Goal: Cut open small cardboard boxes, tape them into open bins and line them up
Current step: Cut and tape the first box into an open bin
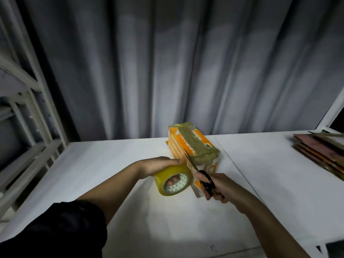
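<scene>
Yellow packing tape roll [173, 181] sits in the left hand [158, 167], head view: fingers curl over the top of the roll, thumb side hidden, so it is a firm grasp with the roll's core facing the camera and a patterned inner label visible. Roll is held above the white table [93, 174], just left of the box. Right hand [219, 189] grips black-handled scissors [202, 174], fingers through the loops; blades point up and away toward the box, slightly parted as far as the blur allows, tips at the box's near top edge. Orange-and-white cardboard box [193, 146] stands on the table near the back edge, centre of frame, long axis running away and to the left; its top and near end are covered with a wide band of brownish tape. A loose orange-and-white flap or strip [198, 189] hangs from the box's near end, between the roll and the scissors hand; cannot tell whether either hand touches it. Dark sleeve [61, 229] covers the left upper arm. Stack of flattened cardboard [320, 151] lies at the table's right edge, well apart from the box. Grey curtain [167, 62] hangs behind the table. White metal rack [28, 108] stands at left.
</scene>
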